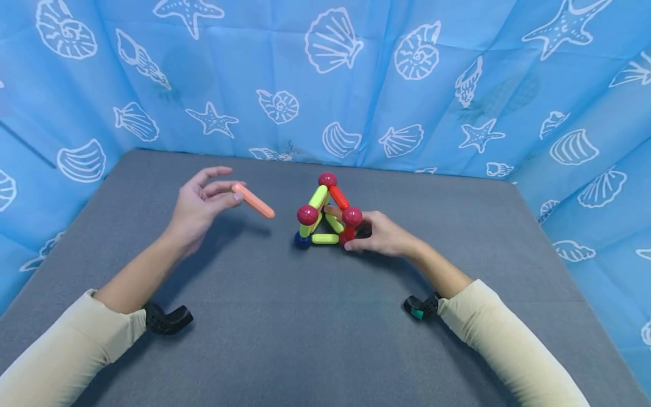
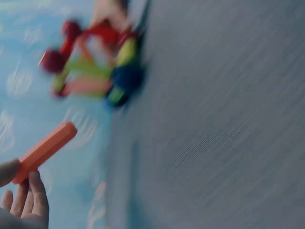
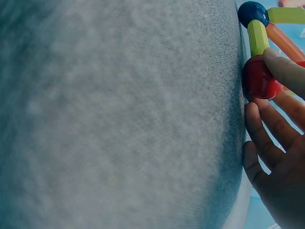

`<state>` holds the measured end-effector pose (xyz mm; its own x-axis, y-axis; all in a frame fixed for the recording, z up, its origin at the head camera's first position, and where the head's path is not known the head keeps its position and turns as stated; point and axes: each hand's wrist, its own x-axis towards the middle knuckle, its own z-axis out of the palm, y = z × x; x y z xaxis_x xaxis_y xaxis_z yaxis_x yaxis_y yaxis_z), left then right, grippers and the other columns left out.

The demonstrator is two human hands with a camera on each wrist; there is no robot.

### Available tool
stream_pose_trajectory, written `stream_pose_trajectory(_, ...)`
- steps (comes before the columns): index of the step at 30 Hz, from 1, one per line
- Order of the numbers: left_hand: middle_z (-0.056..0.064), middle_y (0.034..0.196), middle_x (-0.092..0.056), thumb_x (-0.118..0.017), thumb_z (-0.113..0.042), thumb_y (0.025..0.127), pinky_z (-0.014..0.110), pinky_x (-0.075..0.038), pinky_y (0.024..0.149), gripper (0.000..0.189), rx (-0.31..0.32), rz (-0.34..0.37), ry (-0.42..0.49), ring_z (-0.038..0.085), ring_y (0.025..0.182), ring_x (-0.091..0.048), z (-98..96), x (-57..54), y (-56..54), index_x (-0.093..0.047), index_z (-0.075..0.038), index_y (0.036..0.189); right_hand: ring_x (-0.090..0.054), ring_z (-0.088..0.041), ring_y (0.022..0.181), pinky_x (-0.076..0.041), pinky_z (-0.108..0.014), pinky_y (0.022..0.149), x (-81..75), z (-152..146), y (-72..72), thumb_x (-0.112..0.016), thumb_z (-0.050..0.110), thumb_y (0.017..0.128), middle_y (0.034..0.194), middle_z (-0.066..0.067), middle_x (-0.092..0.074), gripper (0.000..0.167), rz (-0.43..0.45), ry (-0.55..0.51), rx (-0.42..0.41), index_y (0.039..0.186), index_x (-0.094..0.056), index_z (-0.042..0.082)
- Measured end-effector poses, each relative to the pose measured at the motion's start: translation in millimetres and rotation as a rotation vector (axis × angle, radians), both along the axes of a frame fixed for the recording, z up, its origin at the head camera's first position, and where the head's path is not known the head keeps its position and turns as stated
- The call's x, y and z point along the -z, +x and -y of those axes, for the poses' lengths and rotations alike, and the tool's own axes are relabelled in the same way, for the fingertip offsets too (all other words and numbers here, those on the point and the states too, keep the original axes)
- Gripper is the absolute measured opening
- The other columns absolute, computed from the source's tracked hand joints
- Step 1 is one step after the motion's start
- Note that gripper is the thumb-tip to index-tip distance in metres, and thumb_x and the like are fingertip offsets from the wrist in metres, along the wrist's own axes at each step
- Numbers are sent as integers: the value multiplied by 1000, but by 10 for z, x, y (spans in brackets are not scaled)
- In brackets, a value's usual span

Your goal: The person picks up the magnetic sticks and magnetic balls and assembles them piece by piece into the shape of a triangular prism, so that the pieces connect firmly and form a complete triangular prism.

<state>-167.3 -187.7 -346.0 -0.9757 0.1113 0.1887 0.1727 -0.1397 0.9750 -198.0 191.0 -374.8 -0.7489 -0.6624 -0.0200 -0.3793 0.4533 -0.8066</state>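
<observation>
My left hand [image 1: 195,208] pinches an orange building stick [image 1: 256,201] between thumb and fingers, above the table and left of the frame of sticks and balls. In the left wrist view this stick [image 2: 45,151] points up toward the blurred frame, apart from it. The frame joins yellow-green, red and orange sticks with balls; dark red balls [image 1: 307,215] form its upper corners, and a blue ball [image 1: 302,239] sits at its lower left. Thumb and fingers of my right hand [image 1: 383,234] grip the red ball [image 3: 259,78] at the frame's lower right corner. Part of the frame's back is hidden.
The frame stands on a grey cloth-covered table [image 1: 285,333]. A blue curtain [image 1: 244,56] with white shell prints hangs behind and at both sides. Black wrist devices [image 1: 168,320] stick out beside both beige sleeves [image 1: 508,339].
</observation>
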Motion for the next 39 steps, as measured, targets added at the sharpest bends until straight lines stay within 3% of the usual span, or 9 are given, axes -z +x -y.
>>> stream_pose_trajectory(5, 5, 113, -71, -72, -2, 90, 26, -54, 87, 50, 33, 97, -30, 13, 103, -69, -300, 155, 214, -50, -8, 134, -66, -26, 96, -53, -43, 83, -2, -5, 0, -80, 7, 82, 104, -9, -70, 38, -3, -4, -2, 116, -65, 1)
stream_pose_trajectory(11, 10, 115, -69, -73, 0, 88, 31, -55, 87, 53, 32, 170, -33, 16, 105, -69, -612, 233, 343, -48, -7, 135, -66, -27, 95, -53, -43, 83, -13, 7, 7, -80, 8, 82, 103, -9, -70, 38, 3, 0, 0, 117, -65, 1)
stream_pose_trajectory(17, 12, 116, -70, -75, 0, 86, 30, -56, 85, 51, 11, 177, -58, 17, 102, -68, -798, 296, 379, -51, -6, 131, -66, -26, 96, -52, -43, 84, -20, 15, 6, -80, 8, 82, 104, -9, -70, 39, 6, 3, 1, 117, -64, 1)
stream_pose_trajectory(26, 8, 108, -72, -74, 2, 86, 29, -56, 86, 46, 9, 135, -23, 15, 99, -70, -854, 302, 334, -53, -3, 127, -66, -22, 92, -54, -43, 83, -4, 77, 58, -82, 12, 81, 103, -9, -70, 44, -40, 28, 27, 120, -64, 1)
stream_pose_trajectory(31, 9, 106, -70, -74, 4, 86, 29, -56, 85, 45, -50, 158, 3, 15, 96, -70, -872, 325, 345, -53, 0, 125, -65, -21, 90, -55, -42, 81, -17, 134, 93, -83, 14, 80, 102, -8, -69, 47, -72, 37, 42, 120, -62, 1)
stream_pose_trajectory(39, 12, 108, -68, -74, 5, 85, 25, -55, 85, 48, -187, 253, 83, 14, 94, -68, -1038, 344, 463, -49, 5, 125, -64, -22, 89, -54, -44, 82, -21, 162, 109, -83, 13, 80, 102, -7, -68, 49, -63, 37, 52, 122, -60, 2)
